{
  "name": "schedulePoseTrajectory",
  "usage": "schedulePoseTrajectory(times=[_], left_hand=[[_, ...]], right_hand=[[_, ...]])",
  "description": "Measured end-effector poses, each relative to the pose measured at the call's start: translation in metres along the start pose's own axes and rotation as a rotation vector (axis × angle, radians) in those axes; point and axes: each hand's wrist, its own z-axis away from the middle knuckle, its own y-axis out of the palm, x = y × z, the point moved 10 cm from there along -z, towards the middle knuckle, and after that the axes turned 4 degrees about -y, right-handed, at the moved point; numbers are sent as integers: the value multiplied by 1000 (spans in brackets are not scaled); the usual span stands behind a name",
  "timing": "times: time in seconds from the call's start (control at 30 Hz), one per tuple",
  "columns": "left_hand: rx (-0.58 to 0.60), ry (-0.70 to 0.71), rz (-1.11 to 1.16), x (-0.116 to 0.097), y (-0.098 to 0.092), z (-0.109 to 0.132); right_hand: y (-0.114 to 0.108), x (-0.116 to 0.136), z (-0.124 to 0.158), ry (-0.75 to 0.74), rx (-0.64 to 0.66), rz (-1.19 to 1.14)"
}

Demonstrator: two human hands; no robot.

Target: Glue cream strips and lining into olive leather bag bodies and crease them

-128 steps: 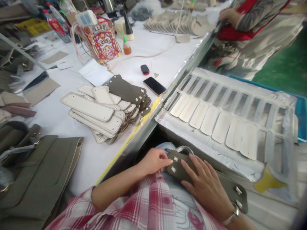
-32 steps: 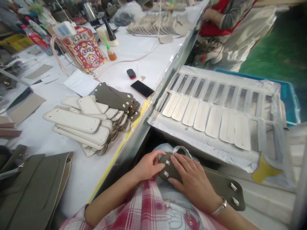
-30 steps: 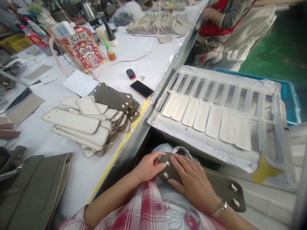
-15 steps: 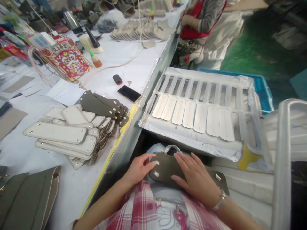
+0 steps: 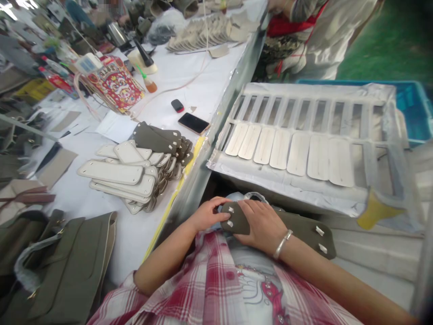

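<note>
A long olive-green panel (image 5: 294,223) with rounded ends lies across my lap, small white tabs standing up near both ends. My left hand (image 5: 211,214) pinches its left end, thumb on top and index finger at the far edge. Across the panel's left half lies my right hand (image 5: 260,223), fingers at the far edge and thumb at the near edge. These fingers hide part of the panel. On the table to the left, a pile of pale panels (image 5: 111,171) with small holes sits against a stack of similar olive panels (image 5: 154,137).
A slatted white rack (image 5: 233,158) holding several pale strips stands ahead, beside a blue crate (image 5: 414,104). An olive bag (image 5: 72,266) lies at left. On the white table (image 5: 176,90) are a phone (image 5: 193,123) and a glue bottle (image 5: 149,82). Another person's sleeve (image 5: 304,9) shows beyond.
My right hand has slid left along the panel towards my left hand, uncovering the tabs at the right end. The view has shifted, showing more of the table's left side.
</note>
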Motion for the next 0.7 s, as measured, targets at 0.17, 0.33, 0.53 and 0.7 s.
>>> schedulePoseTrajectory(times=[0.17,0.33,0.53,0.7], left_hand=[[-1,-22,27,4,0,-3],[14,-61,-181,-13,3,7],[-70,267,-727,-82,61,-3],[195,470,-913,-103,187,-33]], right_hand=[[-2,0,1,25,-6,-20],[-24,-21,30,25,18,-115],[-47,-147,144,511,-243,-576],[-2,-157,170,515,-187,-1141]])
